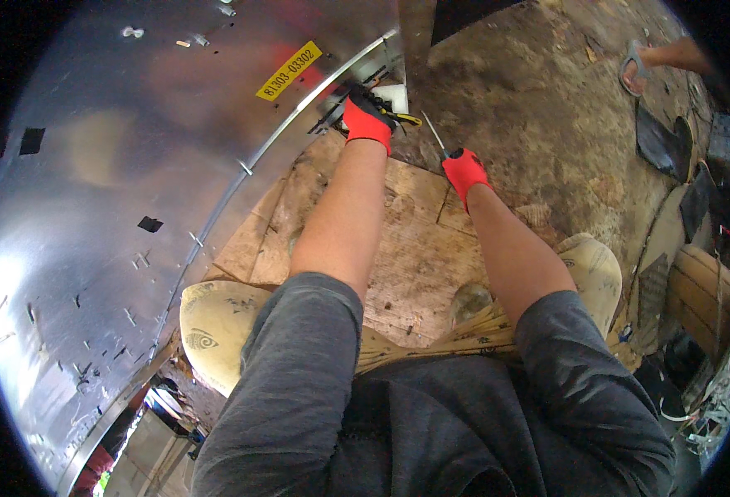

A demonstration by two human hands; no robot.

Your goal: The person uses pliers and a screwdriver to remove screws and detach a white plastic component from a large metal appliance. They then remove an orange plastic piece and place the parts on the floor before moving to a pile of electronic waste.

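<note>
My left hand [368,114], in a red and black glove, is closed at the edge of a large shiny metal panel [91,232]. From its fingers sticks out a yellow and black tool [409,119], whose kind I cannot make out. Just beyond that hand sits a white block [395,98], with thin black strips around it. My right hand [464,170], gloved alike, is closed round a screwdriver [434,132]; its thin metal shaft points up and left toward the white block, apart from it. The screwdriver's handle is mostly hidden in the fist.
Worn brown boards [415,240] lie under my arms, between my knees. A yellow label [289,71] and small loose fasteners are on the metal panel. At the far right is another person's sandalled foot [635,69]. Cardboard [700,290] and dark scraps lie along the right.
</note>
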